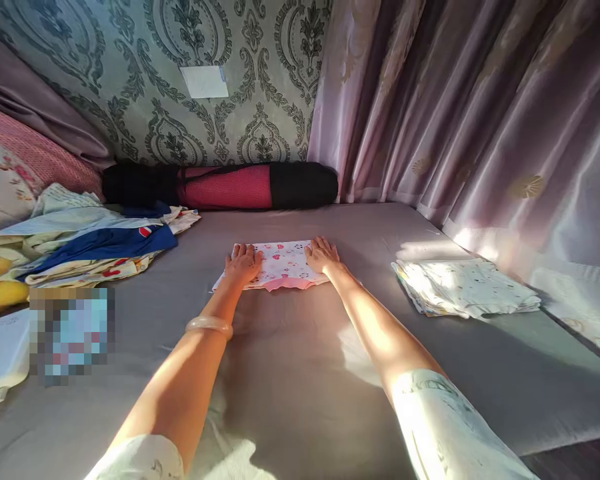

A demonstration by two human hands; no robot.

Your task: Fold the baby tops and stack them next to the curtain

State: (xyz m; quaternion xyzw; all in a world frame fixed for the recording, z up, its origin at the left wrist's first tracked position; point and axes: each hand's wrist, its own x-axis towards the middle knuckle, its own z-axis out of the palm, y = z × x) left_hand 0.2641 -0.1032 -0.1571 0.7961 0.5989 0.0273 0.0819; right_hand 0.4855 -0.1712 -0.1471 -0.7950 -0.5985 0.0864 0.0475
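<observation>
A white cloth with pink and dark prints lies folded on the grey bed sheet, a pink scalloped edge on its near side. My left hand rests flat on its left end, fingers spread and pointing away. On the right end lies my right hand, also flat with its fingers out. Neither hand grips anything. A pale bangle circles my left wrist.
Folded printed cloths are stacked at the right. Loose clothes lie at the left, near a white device and a blurred-out item. A black and red roll lies along the wall; curtains hang at the right.
</observation>
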